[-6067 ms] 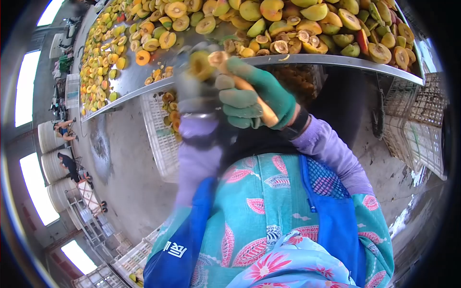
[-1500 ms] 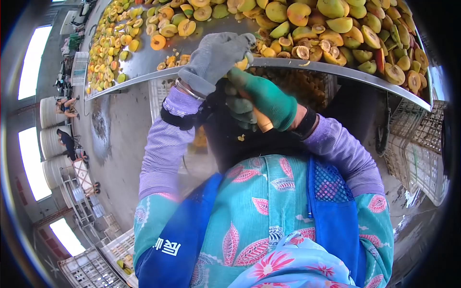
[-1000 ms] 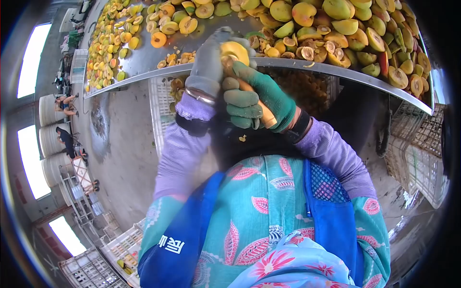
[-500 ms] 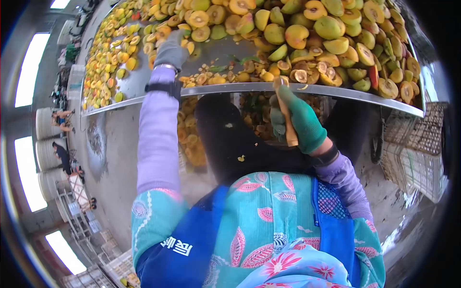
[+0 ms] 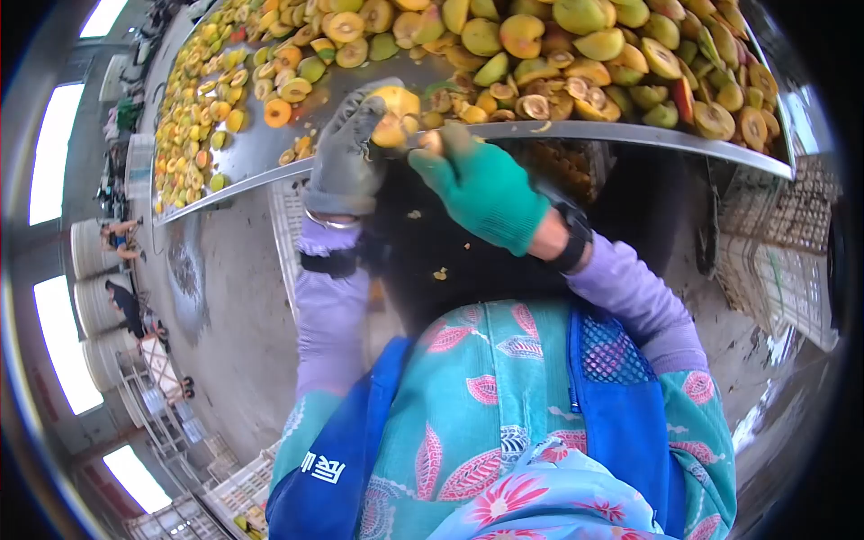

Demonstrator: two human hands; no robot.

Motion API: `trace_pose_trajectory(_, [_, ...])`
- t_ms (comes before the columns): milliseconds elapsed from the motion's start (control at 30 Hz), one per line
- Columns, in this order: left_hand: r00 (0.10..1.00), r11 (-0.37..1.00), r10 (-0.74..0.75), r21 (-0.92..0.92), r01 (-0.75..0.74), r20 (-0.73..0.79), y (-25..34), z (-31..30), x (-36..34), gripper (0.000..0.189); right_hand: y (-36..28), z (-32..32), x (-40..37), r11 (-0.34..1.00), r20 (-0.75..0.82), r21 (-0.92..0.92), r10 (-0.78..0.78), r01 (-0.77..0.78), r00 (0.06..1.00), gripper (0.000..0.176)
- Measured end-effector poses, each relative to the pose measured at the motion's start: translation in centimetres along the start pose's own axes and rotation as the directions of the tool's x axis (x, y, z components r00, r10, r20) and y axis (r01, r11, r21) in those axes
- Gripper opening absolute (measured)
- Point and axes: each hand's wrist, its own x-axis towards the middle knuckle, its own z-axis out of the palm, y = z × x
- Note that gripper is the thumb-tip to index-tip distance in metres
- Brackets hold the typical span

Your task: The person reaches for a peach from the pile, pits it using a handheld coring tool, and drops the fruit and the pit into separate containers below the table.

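Note:
My left hand (image 5: 346,162), in a grey glove, is closed round yellow halved fruit (image 5: 393,112) at the near edge of the metal table (image 5: 270,171). Close to its right, my right hand (image 5: 490,189) in a green glove is closed on a small tool, of which only the tan end (image 5: 431,141) shows at the fruit; the rest is hidden by the glove. Behind both hands lies a large heap of green and yellow fruit (image 5: 522,38), many pieces cut in half with brown centres.
White plastic crates (image 5: 774,270) stand on the floor at the right. Smaller fruit pieces (image 5: 193,126) cover the table's left part. Far left, two people (image 5: 126,306) are near large white tubs (image 5: 94,247).
My left hand has come back from the heap, now with fruit in it. My right hand has moved left and up to meet it, and the tool has turned toward the fruit.

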Motion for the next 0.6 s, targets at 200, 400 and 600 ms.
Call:
trace_pose_trajectory(200, [0.985, 0.92, 0.163, 0.37, -0.128, -0.064, 0.7, 4.8, -1.1, 0.031, 0.8, 0.0, -0.9, 0.994, -0.026, -0.08, 0.068, -0.07, 0.997, 0.041])
trace_pose_trajectory(400, [0.981, 0.958, -0.062, -0.288, 0.007, -0.181, 2.7, 6.1, -1.2, 0.021, -0.1, 0.2, -1.1, 0.994, -0.062, 0.001, 0.107, -0.108, 0.992, 0.04])
trace_pose_trajectory(600, [0.908, 0.971, -0.068, -0.237, -0.036, -0.413, 1.3, 7.4, -1.2, 0.025, 2.1, 0.6, -0.9, 0.997, 0.029, 0.052, 0.048, -0.049, 0.998, 0.04])
